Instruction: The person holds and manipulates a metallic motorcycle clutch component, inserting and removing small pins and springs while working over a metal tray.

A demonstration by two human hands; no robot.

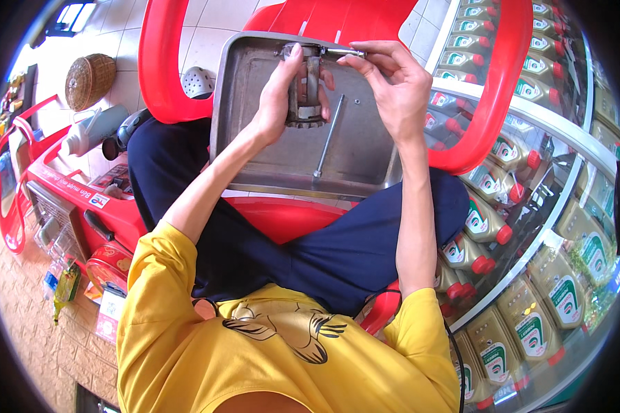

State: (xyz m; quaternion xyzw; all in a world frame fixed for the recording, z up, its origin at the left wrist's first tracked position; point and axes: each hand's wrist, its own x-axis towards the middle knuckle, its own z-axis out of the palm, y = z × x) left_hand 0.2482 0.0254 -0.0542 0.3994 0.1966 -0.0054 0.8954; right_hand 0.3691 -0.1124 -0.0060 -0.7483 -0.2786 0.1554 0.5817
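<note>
My left hand (pixel 280 94) is wrapped round a dark metal machine part (pixel 311 93), its thumb over the top. The part is frame-like, with a toothed rim at its lower end, and is held above a grey metal tray (pixel 255 162). Between thumb and fingertips my right hand (pixel 395 81) pinches the outer end of a thin metal rod (pixel 341 51). That rod reaches sideways to the top of the part; whether it is inside it I cannot tell. Lying in the tray are a long metal bolt (pixel 329 138) and a small nut (pixel 357 101).
The tray rests on a red plastic chair (pixel 324 17) before me. At right, a glass case (pixel 565 127) holds rows of oil bottles (pixel 486 182) with red caps. A red plastic table (pixel 83 186) stands at left, a wicker basket (pixel 89 81) and a clog (pixel 197 82) farther off.
</note>
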